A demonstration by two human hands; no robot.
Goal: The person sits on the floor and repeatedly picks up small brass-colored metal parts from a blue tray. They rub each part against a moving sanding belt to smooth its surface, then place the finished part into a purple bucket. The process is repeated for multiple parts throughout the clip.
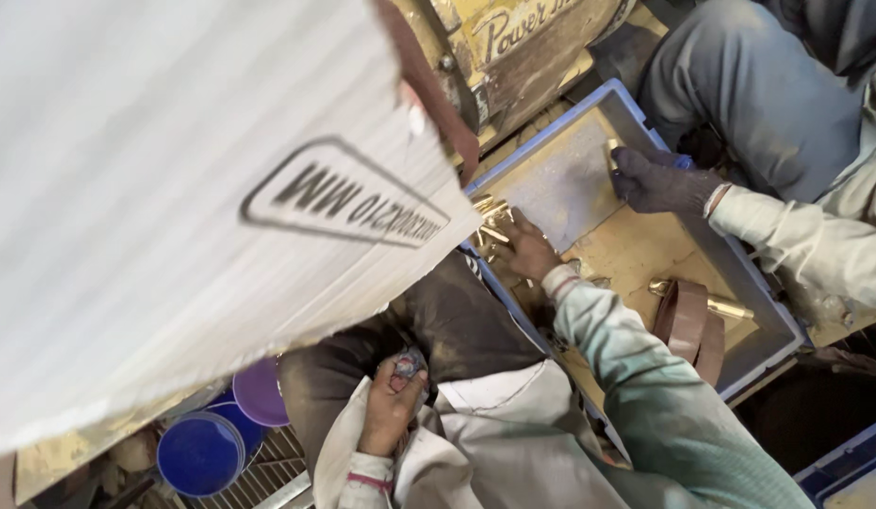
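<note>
Our right hand reaches into the grey tray, fingers closing on brass pieces at its near-left corner. Our left hand pinches a small wad at our lap. Gather few pieces, keeping clear of the gloved hand.

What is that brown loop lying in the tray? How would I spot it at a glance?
Start at the shallow grey-blue tray with the dusty yellow floor. Along its near right side, just beyond the person's right sleeve, lies a wide brown strap loop standing on edge. Unlike the small shiny brass pieces by the right hand, it is dull, soft and dark.
</note>
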